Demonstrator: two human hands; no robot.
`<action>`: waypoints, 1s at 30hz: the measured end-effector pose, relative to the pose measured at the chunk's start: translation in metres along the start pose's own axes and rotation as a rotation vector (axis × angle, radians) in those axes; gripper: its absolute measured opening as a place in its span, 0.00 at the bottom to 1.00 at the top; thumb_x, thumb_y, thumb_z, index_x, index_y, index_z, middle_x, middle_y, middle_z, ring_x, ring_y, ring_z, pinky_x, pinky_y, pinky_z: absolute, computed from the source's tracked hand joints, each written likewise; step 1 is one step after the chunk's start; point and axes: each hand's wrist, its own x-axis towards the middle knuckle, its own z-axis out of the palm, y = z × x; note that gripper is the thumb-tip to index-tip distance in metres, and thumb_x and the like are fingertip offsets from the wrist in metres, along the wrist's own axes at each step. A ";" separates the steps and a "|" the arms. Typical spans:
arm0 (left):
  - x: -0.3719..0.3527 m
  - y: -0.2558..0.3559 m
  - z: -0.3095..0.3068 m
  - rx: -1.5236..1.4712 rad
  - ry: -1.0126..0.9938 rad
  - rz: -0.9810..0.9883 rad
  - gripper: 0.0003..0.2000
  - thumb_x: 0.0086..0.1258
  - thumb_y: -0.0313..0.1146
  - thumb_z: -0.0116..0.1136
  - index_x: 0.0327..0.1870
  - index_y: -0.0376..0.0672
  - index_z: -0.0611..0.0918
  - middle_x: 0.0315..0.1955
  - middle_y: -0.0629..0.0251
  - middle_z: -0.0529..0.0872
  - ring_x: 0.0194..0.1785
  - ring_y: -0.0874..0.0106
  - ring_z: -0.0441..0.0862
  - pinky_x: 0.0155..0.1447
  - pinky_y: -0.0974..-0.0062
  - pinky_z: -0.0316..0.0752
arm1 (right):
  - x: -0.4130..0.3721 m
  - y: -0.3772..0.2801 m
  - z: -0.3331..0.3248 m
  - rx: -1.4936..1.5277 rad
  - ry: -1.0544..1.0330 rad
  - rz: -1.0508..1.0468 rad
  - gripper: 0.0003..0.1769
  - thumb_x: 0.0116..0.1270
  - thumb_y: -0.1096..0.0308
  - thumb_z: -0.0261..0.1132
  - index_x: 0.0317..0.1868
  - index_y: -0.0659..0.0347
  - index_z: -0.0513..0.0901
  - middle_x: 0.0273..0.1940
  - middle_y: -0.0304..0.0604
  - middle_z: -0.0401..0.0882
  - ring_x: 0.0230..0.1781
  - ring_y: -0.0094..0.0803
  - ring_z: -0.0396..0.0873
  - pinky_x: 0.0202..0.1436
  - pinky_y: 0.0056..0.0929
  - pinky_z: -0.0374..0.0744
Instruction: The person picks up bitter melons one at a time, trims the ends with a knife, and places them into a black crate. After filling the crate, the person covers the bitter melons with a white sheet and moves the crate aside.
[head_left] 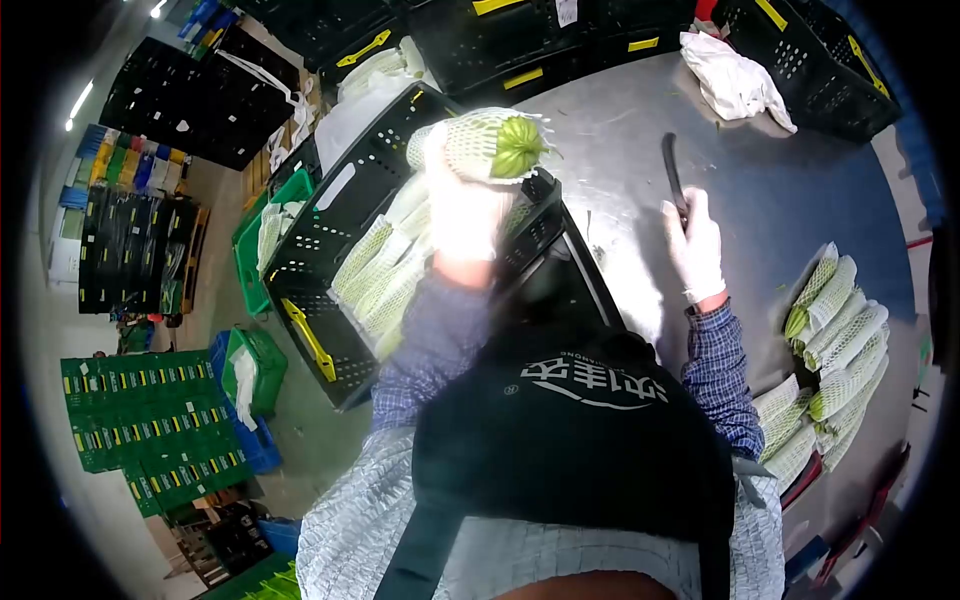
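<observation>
With our left hand (465,210) gripping a netted gourd (517,147) and right hand (697,245) a knife (671,160), our crate (300,245) is part-filled; other gourds (848,335) lie outside.

White 佳, small ®, on black apron (575,460)

At upper centre, the left hand (463,215) holds a net-sleeved green vegetable (482,147) above a black crate (318,232); right of centre, the right hand (695,245) grips a slim dark tool (671,165) over the metal table (800,205).
</observation>
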 end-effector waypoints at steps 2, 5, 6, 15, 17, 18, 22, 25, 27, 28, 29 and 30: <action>0.005 -0.002 -0.006 -0.064 -0.033 -0.039 0.28 0.71 0.49 0.57 0.64 0.39 0.72 0.60 0.55 0.77 0.65 0.59 0.74 0.73 0.61 0.67 | 0.002 -0.075 -0.023 0.048 -0.082 -0.068 0.21 0.73 0.65 0.59 0.63 0.60 0.73 0.35 0.50 0.83 0.33 0.45 0.83 0.41 0.37 0.80; 0.009 0.003 -0.001 -0.158 0.025 -0.116 0.25 0.72 0.48 0.56 0.61 0.38 0.75 0.58 0.55 0.80 0.61 0.58 0.77 0.68 0.59 0.72 | 0.008 -0.102 -0.029 0.266 -0.133 -0.404 0.20 0.73 0.68 0.59 0.63 0.63 0.76 0.40 0.50 0.82 0.35 0.43 0.82 0.42 0.34 0.80; 0.011 0.003 -0.003 -0.163 0.018 -0.115 0.25 0.72 0.49 0.55 0.60 0.38 0.75 0.57 0.55 0.80 0.61 0.58 0.77 0.67 0.59 0.73 | 0.008 -0.111 -0.032 0.300 -0.189 -0.409 0.18 0.73 0.69 0.59 0.61 0.64 0.77 0.41 0.50 0.82 0.36 0.42 0.82 0.42 0.33 0.80; 0.010 -0.007 -0.031 0.037 -0.023 -0.005 0.29 0.72 0.56 0.51 0.61 0.37 0.73 0.53 0.57 0.81 0.58 0.57 0.77 0.63 0.57 0.74 | 0.003 -0.140 -0.015 0.296 -0.301 -0.491 0.14 0.63 0.70 0.73 0.48 0.60 0.82 0.29 0.40 0.82 0.23 0.26 0.78 0.28 0.23 0.74; 0.003 -0.001 -0.022 -0.196 -0.076 -0.164 0.25 0.75 0.52 0.46 0.58 0.37 0.76 0.54 0.59 0.82 0.57 0.59 0.77 0.65 0.58 0.71 | 0.001 -0.146 -0.010 0.218 -0.263 -0.450 0.11 0.61 0.70 0.73 0.41 0.59 0.81 0.29 0.40 0.81 0.25 0.30 0.80 0.29 0.25 0.76; 0.003 0.000 -0.027 -0.298 -0.155 -0.215 0.26 0.75 0.52 0.46 0.59 0.37 0.75 0.55 0.55 0.81 0.58 0.58 0.77 0.66 0.56 0.71 | 0.002 -0.151 -0.007 0.148 -0.160 -0.531 0.11 0.60 0.70 0.73 0.41 0.59 0.81 0.30 0.39 0.81 0.26 0.31 0.80 0.30 0.26 0.77; -0.016 -0.007 -0.021 0.216 -0.200 0.059 0.25 0.78 0.50 0.44 0.63 0.36 0.72 0.58 0.49 0.78 0.61 0.56 0.77 0.68 0.52 0.73 | 0.010 -0.155 0.002 -0.086 0.092 -0.761 0.18 0.55 0.72 0.72 0.48 0.55 0.84 0.31 0.38 0.79 0.31 0.33 0.80 0.34 0.28 0.80; -0.011 -0.002 -0.029 -0.472 -0.133 -0.208 0.24 0.80 0.48 0.42 0.64 0.36 0.71 0.59 0.49 0.77 0.61 0.57 0.77 0.66 0.53 0.74 | 0.012 -0.148 0.010 -0.175 0.118 -0.805 0.21 0.53 0.73 0.71 0.51 0.55 0.85 0.30 0.37 0.77 0.30 0.33 0.78 0.34 0.28 0.80; -0.011 -0.008 -0.038 -0.013 -0.252 -0.038 0.22 0.80 0.46 0.43 0.64 0.38 0.71 0.60 0.56 0.78 0.63 0.63 0.75 0.68 0.62 0.71 | 0.011 -0.145 0.013 -0.208 0.132 -0.806 0.23 0.52 0.73 0.70 0.52 0.56 0.85 0.29 0.37 0.75 0.30 0.32 0.77 0.33 0.28 0.79; -0.019 -0.007 -0.024 0.216 -0.309 0.048 0.21 0.80 0.45 0.44 0.64 0.39 0.71 0.61 0.59 0.78 0.64 0.67 0.75 0.69 0.66 0.70 | 0.013 -0.143 0.014 -0.228 0.168 -0.819 0.23 0.52 0.74 0.70 0.52 0.55 0.85 0.29 0.37 0.75 0.30 0.32 0.77 0.33 0.28 0.79; -0.025 -0.002 -0.005 -0.303 0.062 -0.201 0.22 0.79 0.46 0.47 0.62 0.38 0.72 0.60 0.59 0.79 0.63 0.67 0.75 0.67 0.69 0.72 | 0.015 -0.142 0.015 -0.248 0.204 -0.832 0.23 0.52 0.74 0.70 0.52 0.55 0.85 0.29 0.37 0.75 0.29 0.32 0.77 0.33 0.29 0.79; -0.023 -0.004 -0.010 -0.132 -0.022 -0.145 0.23 0.78 0.47 0.48 0.63 0.38 0.71 0.60 0.59 0.79 0.63 0.67 0.75 0.66 0.70 0.72 | 0.018 -0.140 0.016 -0.268 0.239 -0.843 0.23 0.52 0.74 0.70 0.52 0.55 0.85 0.29 0.37 0.75 0.29 0.32 0.77 0.32 0.29 0.78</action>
